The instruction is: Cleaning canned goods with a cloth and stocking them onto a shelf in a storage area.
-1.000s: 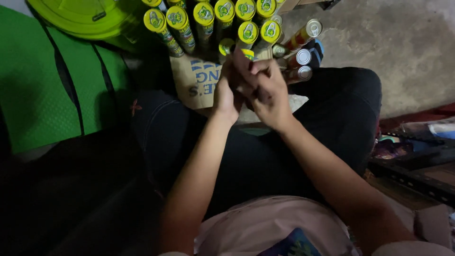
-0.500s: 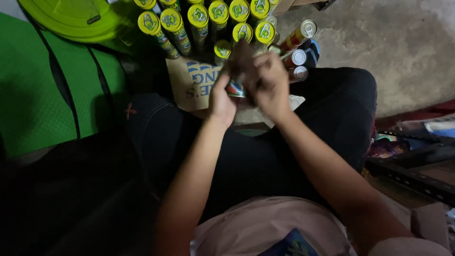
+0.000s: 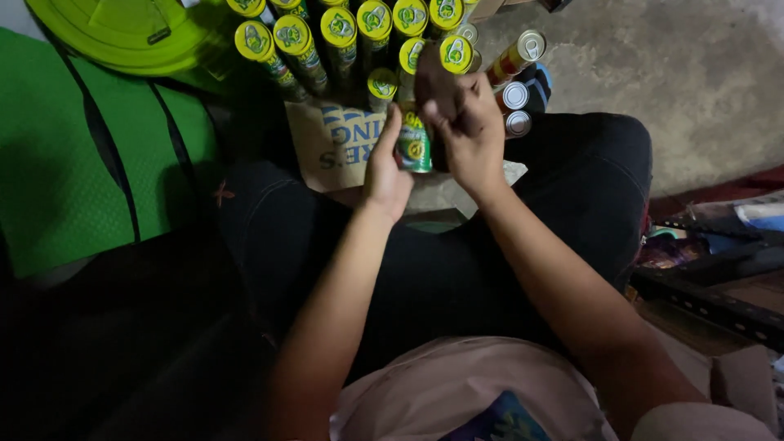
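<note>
Head view: hands [image 3: 433, 143] gripping green can [image 3: 414, 143] between them.

Dim concrete floor [image 3: 702, 90] (rough, grey)

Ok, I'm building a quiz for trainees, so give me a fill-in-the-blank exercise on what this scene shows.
1. Both hands hold one small green ____ between them, left hand and right hand.
2. The upright tall cans behind the hands have round lids of ____ colour.
3. The printed brown cardboard piece lies on the person's ____ knee.
4. The round lime plastic lid lies at the picture's top ____.

Missing words: can; yellow; left; left
</note>
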